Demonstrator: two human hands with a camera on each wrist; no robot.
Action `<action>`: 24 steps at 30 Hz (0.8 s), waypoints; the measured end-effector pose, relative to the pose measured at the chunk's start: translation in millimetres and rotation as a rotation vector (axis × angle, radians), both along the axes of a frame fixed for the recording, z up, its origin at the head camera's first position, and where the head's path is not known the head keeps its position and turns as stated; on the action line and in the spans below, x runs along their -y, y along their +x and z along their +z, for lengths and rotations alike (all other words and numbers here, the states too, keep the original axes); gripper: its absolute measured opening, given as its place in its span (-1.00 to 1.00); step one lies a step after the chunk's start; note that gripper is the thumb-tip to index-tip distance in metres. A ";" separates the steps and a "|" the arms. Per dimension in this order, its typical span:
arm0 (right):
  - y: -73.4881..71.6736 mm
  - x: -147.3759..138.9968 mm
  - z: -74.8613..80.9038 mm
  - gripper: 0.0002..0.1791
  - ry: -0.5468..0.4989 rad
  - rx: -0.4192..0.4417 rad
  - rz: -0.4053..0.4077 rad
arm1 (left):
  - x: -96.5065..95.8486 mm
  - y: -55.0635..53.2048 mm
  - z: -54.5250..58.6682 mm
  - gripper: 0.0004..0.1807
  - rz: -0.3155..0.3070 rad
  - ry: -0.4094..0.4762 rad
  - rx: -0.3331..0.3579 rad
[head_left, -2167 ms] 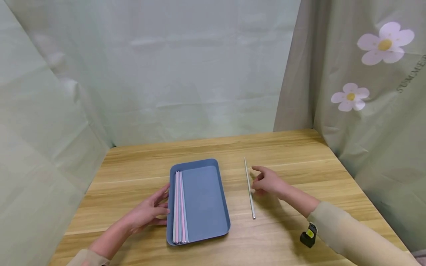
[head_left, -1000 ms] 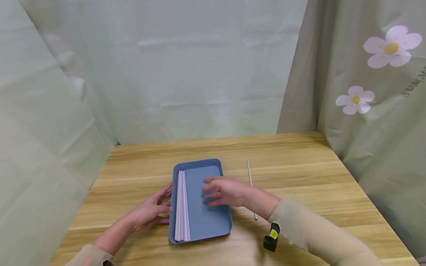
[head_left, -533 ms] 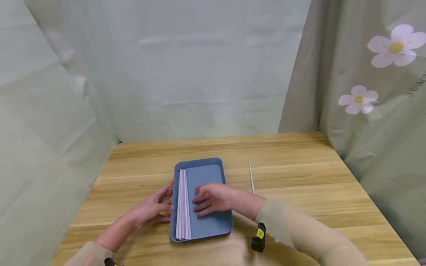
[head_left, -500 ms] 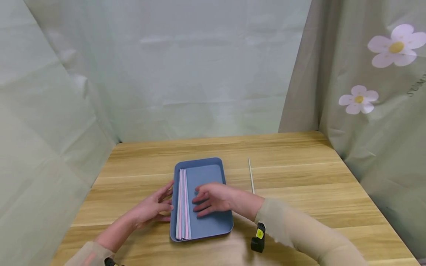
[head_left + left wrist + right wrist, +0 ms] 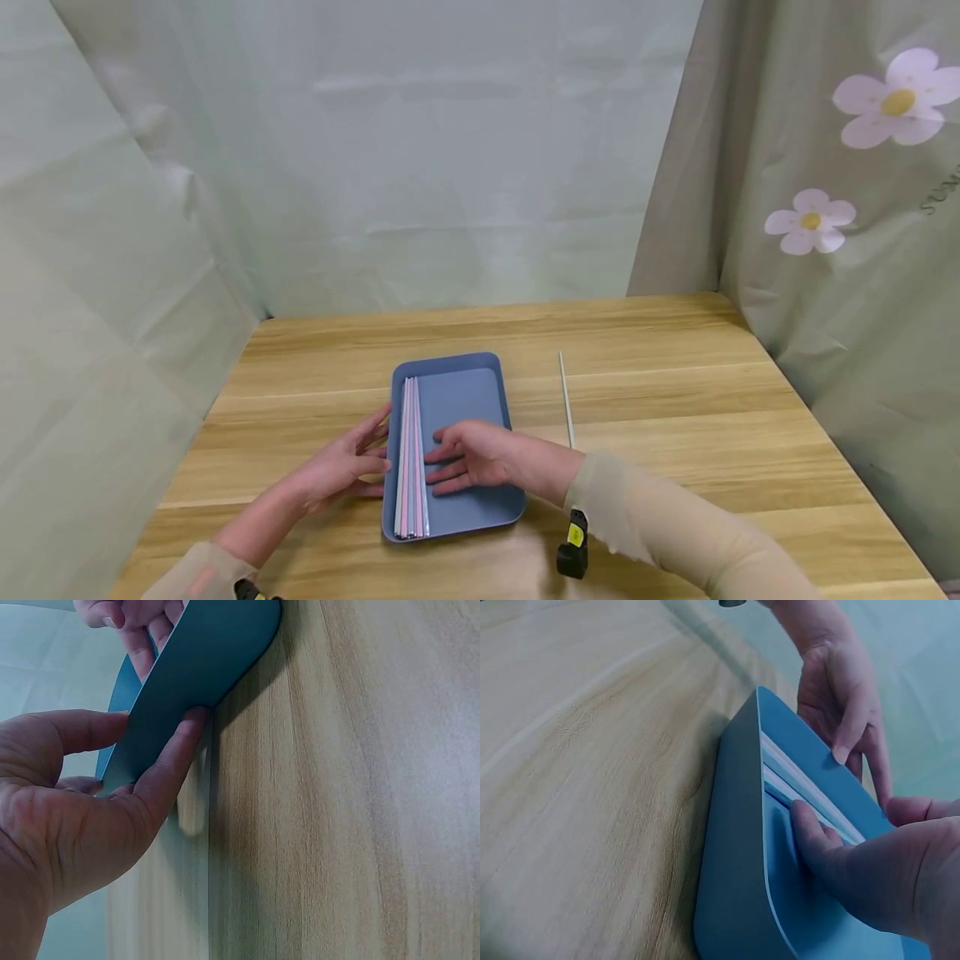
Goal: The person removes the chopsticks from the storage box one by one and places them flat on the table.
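A blue rectangular tray [image 5: 480, 515] lies on the wooden table. Along its left side runs a row of slim pink, pale blue and silvery chopsticks [image 5: 408, 467]. My left hand [image 5: 333, 475] rests against the tray's left wall, fingers and thumb fairly straight; in the left wrist view the left hand [image 5: 82, 802] touches the outer wall and rim. My right hand [image 5: 476, 457] reaches inside the tray, its loosely bent fingertips at the right edge of the row. In the right wrist view, the right hand's fingers [image 5: 810, 832] touch the chopsticks.
A single silvery chopstick [image 5: 566, 398] lies on the table [image 5: 660, 400] to the right of the tray, its near part hidden by my right forearm. Pale curtains [image 5: 465, 167] stand behind the table and at both sides.
My right hand has moved left from beside the single chopstick into the tray, up to the row, and slightly nearer to me. My left hand has stayed at the tray's left wall.
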State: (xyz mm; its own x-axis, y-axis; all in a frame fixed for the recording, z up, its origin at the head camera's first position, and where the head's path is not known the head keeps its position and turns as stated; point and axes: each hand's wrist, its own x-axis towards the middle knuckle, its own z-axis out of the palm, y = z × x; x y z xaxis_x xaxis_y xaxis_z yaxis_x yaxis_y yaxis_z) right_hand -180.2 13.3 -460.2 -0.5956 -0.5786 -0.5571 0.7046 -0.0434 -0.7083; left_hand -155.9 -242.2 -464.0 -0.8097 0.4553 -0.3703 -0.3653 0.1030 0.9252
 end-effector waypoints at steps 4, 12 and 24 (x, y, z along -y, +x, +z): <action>2.3 6.5 0.8 -0.31 0.069 -0.059 -0.032 | -0.3 -0.6 0.0 0.03 -0.006 0.003 -0.002; 9.6 20.1 -3.0 -0.25 0.243 -0.309 -0.037 | -0.9 -0.6 0.0 0.02 -0.005 -0.001 -0.009; 16.3 38.5 -2.9 -0.06 0.398 -0.488 0.001 | -0.5 -0.6 0.1 0.02 0.002 -0.012 -0.001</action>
